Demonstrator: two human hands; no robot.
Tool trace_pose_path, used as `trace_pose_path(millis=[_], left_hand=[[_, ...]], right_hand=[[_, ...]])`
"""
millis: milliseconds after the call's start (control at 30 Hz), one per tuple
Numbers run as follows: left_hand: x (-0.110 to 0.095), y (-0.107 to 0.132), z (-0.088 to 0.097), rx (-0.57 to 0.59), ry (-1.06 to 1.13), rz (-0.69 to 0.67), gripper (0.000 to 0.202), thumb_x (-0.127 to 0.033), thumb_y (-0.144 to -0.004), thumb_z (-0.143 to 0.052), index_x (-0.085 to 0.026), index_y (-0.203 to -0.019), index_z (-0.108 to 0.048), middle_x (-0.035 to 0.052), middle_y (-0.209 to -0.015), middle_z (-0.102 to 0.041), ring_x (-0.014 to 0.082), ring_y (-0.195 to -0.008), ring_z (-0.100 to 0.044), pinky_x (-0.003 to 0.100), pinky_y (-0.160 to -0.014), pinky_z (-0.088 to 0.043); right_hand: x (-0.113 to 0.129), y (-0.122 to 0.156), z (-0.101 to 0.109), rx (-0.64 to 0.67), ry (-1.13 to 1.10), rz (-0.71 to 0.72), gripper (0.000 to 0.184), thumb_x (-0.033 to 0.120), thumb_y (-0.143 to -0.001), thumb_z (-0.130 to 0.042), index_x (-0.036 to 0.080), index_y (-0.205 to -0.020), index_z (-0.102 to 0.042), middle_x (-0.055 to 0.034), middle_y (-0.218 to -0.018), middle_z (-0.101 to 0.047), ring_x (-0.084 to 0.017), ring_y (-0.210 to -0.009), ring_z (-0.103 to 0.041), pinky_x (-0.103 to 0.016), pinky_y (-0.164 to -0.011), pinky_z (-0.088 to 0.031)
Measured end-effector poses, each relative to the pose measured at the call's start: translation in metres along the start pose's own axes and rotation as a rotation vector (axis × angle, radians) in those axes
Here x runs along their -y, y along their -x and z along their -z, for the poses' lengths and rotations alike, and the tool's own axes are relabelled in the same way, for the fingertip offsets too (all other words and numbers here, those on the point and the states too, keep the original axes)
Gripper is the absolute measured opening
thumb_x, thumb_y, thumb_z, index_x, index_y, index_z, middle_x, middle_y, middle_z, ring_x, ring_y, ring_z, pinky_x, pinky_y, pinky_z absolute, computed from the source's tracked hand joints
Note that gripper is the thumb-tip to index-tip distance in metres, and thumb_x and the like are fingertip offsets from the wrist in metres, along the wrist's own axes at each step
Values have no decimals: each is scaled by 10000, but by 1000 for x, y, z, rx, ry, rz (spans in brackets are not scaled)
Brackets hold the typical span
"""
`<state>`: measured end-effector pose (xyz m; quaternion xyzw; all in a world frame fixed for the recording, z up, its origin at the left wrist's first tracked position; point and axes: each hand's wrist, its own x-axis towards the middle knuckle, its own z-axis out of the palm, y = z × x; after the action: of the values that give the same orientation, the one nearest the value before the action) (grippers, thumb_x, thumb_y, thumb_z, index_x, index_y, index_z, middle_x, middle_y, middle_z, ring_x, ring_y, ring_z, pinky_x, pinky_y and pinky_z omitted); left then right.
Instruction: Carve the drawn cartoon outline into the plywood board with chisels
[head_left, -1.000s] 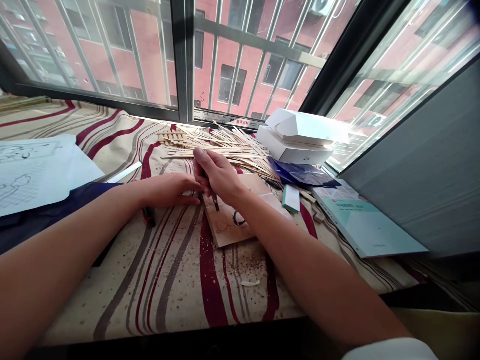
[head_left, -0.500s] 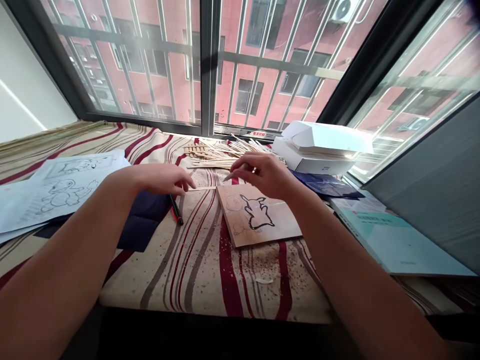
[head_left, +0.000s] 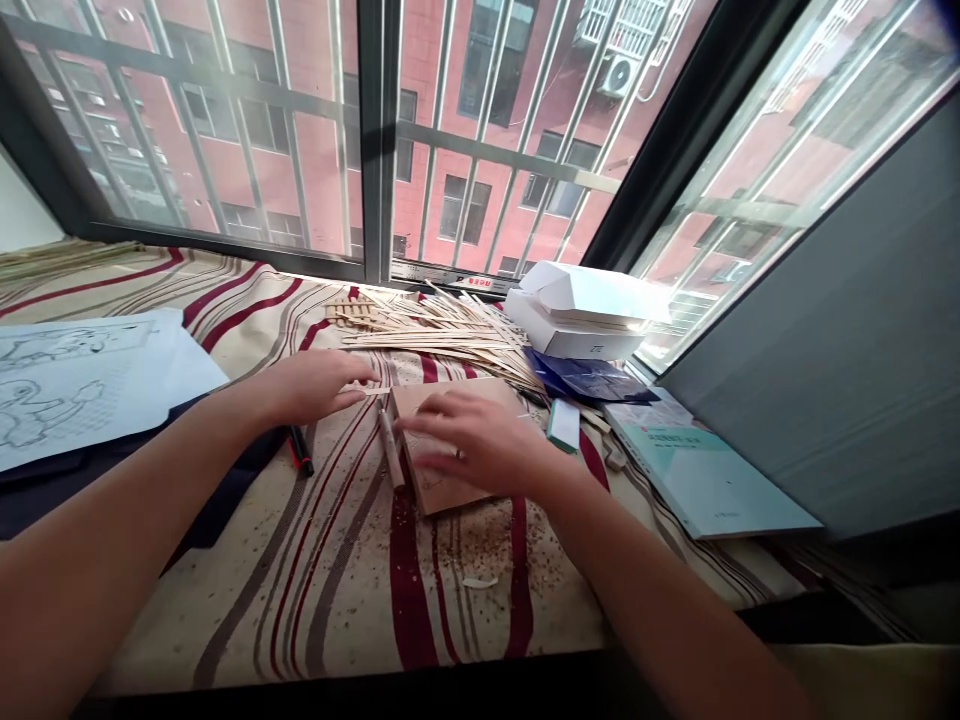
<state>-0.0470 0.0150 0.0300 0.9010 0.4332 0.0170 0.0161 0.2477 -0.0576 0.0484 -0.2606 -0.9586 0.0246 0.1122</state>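
Observation:
My left hand (head_left: 322, 385) is low over the striped cloth, its thumb and fingertips closed on the end of a thin wooden stick (head_left: 379, 391). The other end of that stick reaches the corner of a wooden board (head_left: 450, 490). Above the board is my right hand (head_left: 476, 440), fingers spread and slightly blurred, holding nothing; it covers most of the drawing there. A slim tool with a light handle (head_left: 391, 455) lies on the cloth along the board's left edge. Close to my left wrist rests a black and red pen (head_left: 301, 452).
Behind the board is a pile of thin wooden sticks (head_left: 442, 330), beside a white box (head_left: 577, 325). To the right are a small white and green block (head_left: 564, 425) and a pale green book (head_left: 720, 470). Drawn sheets (head_left: 97, 390) lie left. Wood crumbs (head_left: 480, 540) dot the cloth near the front edge.
My right hand has let go of the slim pointed tool, which now lies left of the board, and has come down over the drawing. The view has shifted right.

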Motion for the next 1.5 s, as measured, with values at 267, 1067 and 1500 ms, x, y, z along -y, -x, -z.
trace_pose_path(millis=[267, 1067, 1500], left_hand=[[-6, -1, -12, 11, 6, -129, 422, -330, -1049, -503, -234, -1399, -717, 104, -1333, -763, 297, -1185, -695, 390, -1011, -520], [-21, -12, -31, 101, 187, -285, 646, -535, -1028, -603, -287, -1620, -537, 144, -1758, -366, 361, -1587, -404, 495, -1294, -340], [-20, -16, -26, 7, 217, -364, 492, -599, -1029, -592, -313, -1390, -763, 147, -1483, -639, 346, -1328, -594, 475, -1183, -449]], right_hand=[[-109, 49, 11, 42, 27, -835, 172, 47, -857, -670, 132, -968, -770, -185, -1058, -780, -338, -1024, -707, -393, -856, -496], [39, 63, -13, -469, -1953, -556, 94, 210, -809, -610, 179, -896, -633, 59, -590, -419, -86, -471, -303, -170, -414, -256], [78, 79, -35, -228, -239, -596, 455, 258, -1039, -445, 111, -1356, -736, -56, -781, -752, -191, -696, -658, -317, -698, -436]])
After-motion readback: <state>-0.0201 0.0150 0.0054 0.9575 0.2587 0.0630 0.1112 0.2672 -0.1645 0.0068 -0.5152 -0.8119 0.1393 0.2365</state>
